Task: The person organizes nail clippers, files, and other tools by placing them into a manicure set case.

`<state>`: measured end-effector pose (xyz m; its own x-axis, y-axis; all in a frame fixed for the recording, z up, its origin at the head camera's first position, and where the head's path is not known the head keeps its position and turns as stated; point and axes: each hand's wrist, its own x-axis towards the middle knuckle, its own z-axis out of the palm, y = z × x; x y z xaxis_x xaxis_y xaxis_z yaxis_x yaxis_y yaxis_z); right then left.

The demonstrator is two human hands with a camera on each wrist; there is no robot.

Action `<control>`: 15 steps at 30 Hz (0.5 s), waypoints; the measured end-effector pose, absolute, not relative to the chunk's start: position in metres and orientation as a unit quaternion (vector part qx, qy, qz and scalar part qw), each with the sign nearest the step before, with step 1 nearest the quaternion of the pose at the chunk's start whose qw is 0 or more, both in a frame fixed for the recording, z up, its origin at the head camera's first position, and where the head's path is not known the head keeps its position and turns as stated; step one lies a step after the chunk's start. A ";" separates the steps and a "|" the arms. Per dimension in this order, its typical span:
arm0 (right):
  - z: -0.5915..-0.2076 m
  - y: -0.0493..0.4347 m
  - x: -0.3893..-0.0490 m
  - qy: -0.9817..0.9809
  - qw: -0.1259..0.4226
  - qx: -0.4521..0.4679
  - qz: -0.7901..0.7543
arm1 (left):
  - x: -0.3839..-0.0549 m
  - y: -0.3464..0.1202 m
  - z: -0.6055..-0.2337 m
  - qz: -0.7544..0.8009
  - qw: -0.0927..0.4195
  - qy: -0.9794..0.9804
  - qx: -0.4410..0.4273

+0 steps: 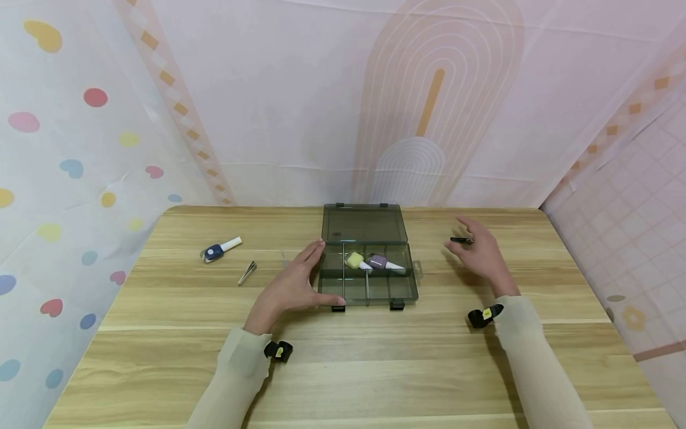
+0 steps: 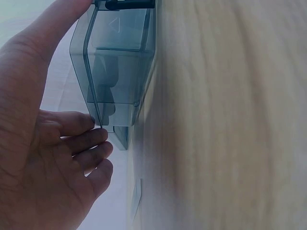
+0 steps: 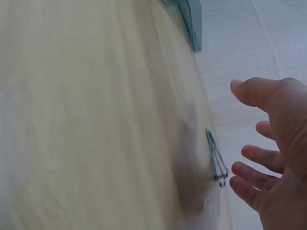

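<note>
A translucent grey compartment box [image 1: 377,292] lies with its lid [image 1: 364,223] folded back. Inside, a yellow nail polish bottle [image 1: 354,260] and a purple nail polish bottle [image 1: 377,261] lie on their sides, white caps to the right. My left hand [image 1: 295,283] holds the box's left end, thumb at the front wall and fingertips on the rim [image 2: 98,125]. Right of the box, my right hand [image 1: 479,250] hovers with thumb and fingers spread. Below it a black nail clipper [image 3: 216,158] lies on the table, apart from the fingers.
To the left lie a dark blue nail polish bottle [image 1: 213,252] with a white cap and a silver nail clipper [image 1: 248,273]. A small clear flat piece [image 1: 286,258] lies behind my left hand. Patterned cloth [image 1: 289,119] hangs along the back edge of the wooden table [image 1: 364,375].
</note>
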<state>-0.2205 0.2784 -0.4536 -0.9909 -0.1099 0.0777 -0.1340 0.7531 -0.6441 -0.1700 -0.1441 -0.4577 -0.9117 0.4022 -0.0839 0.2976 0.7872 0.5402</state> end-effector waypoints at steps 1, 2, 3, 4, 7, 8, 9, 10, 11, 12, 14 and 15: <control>-0.454 0.280 -0.221 -0.937 0.018 0.065 0.344 | -0.170 -0.144 -0.458 0.268 0.098 0.940 0.186; -0.455 0.281 -0.221 -0.938 0.017 0.063 0.341 | -0.170 -0.144 -0.457 0.267 0.098 0.940 0.186; -0.456 0.283 -0.221 -0.939 0.017 0.062 0.339 | -0.170 -0.144 -0.457 0.267 0.098 0.940 0.186; -0.456 0.284 -0.221 -0.940 0.018 0.060 0.337 | -0.170 -0.144 -0.457 0.268 0.098 0.940 0.185; -0.458 0.289 -0.222 -0.944 0.025 0.059 0.322 | -0.170 -0.144 -0.456 0.268 0.098 0.940 0.185; -0.458 0.290 -0.222 -0.946 0.027 0.059 0.318 | -0.170 -0.144 -0.456 0.268 0.098 0.940 0.185; -0.459 0.291 -0.222 -0.947 0.030 0.058 0.314 | -0.170 -0.144 -0.456 0.268 0.099 0.940 0.185; -0.460 0.292 -0.222 -0.948 0.033 0.058 0.311 | -0.170 -0.144 -0.456 0.268 0.099 0.940 0.186; -0.460 0.293 -0.222 -0.949 0.035 0.057 0.309 | -0.170 -0.144 -0.457 0.267 0.100 0.940 0.187; -0.460 0.293 -0.222 -0.949 0.038 0.056 0.307 | -0.170 -0.144 -0.457 0.267 0.101 0.940 0.186; -0.461 0.293 -0.222 -0.950 0.042 0.051 0.304 | -0.170 -0.144 -0.457 0.266 0.101 0.941 0.185; -0.462 0.293 -0.222 -0.951 0.042 0.048 0.304 | -0.170 -0.144 -0.457 0.266 0.101 0.941 0.185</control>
